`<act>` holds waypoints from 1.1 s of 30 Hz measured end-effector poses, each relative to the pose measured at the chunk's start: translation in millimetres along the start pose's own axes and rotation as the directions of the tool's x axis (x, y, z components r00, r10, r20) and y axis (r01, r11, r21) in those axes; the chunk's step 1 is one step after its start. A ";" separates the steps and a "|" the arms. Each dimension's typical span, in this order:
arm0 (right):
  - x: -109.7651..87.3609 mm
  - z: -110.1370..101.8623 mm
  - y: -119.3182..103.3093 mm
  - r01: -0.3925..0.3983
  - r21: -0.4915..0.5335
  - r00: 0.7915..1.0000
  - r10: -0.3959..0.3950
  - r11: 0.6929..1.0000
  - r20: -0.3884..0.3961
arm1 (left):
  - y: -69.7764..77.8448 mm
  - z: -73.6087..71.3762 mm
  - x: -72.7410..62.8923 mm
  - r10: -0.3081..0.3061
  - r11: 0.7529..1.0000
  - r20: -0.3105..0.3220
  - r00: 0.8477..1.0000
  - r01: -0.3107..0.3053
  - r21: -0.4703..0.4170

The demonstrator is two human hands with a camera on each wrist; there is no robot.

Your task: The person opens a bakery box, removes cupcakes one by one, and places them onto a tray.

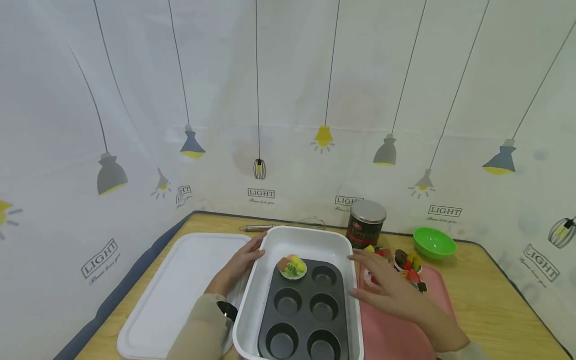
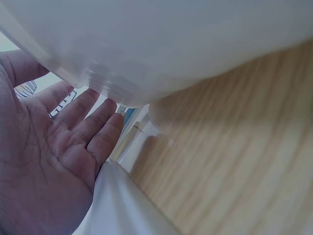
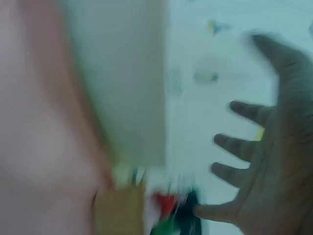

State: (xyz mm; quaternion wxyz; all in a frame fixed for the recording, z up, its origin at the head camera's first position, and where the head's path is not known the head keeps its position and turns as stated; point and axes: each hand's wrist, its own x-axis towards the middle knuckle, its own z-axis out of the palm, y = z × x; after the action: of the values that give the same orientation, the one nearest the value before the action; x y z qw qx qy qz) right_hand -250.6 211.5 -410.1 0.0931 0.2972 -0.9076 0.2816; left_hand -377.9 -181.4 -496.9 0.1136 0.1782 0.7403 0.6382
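A white rectangular bin (image 1: 244,320) stands in front of me, holding a dark muffin pan (image 1: 306,310). In one pan cup, at the far left, sits a small paper cup of toy food (image 1: 293,266). My left hand (image 1: 236,267) is at the bin's left side, its fairly straight fingers reaching the outer wall in the left wrist view, where part of the thumb is hidden behind the rim. Beside the right rim my right hand (image 1: 389,287) has its fingers extended and spread. The blurred right wrist view shows that hand (image 3: 274,161) with nothing in it.
To the left lies a white lid (image 1: 180,280); a pink tray (image 1: 391,330) lies to the right with toy food pieces (image 1: 411,265) at its far end. Behind are an espresso tin (image 1: 366,224), a green bowl (image 1: 434,242) and a whisk (image 1: 258,228), partly hidden by the bin.
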 end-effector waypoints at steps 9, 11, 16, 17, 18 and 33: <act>75.1 24.8 -72.7 0.111 0.190 0.974 -0.145 0.976 0.175 | -5.0 -1.8 2.4 0.044 0.999 0.045 0.998 -0.044 -0.012; 87.8 30.0 -77.2 0.111 0.211 0.976 -0.147 0.971 0.163 | -5.2 -0.6 3.5 0.043 0.999 0.049 0.998 -0.042 -0.014; 110.3 61.2 -62.9 0.036 0.217 0.975 -0.082 0.976 0.207 | -5.2 2.0 3.8 0.026 1.000 0.048 0.998 -0.026 -0.016; 112.8 69.7 -56.7 0.032 0.205 0.970 -0.080 0.978 0.228 | -4.7 2.9 3.4 0.025 1.000 0.048 0.999 -0.024 -0.018; 114.0 77.1 -50.6 0.043 0.183 0.966 -0.088 0.982 0.244 | -4.6 3.5 3.0 0.023 1.000 0.046 0.999 -0.022 -0.022; 118.5 101.4 -25.5 -0.023 0.043 0.956 0.010 0.999 0.294 | 0.3 -3.2 2.9 -0.005 1.000 0.011 1.000 0.005 0.008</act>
State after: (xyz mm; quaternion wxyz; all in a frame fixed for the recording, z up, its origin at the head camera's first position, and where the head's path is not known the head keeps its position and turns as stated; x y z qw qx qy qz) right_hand -331.1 79.4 -442.2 -0.0522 0.3302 -0.9070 0.2559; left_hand -381.7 -183.0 -496.0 0.1184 0.1803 0.7425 0.6341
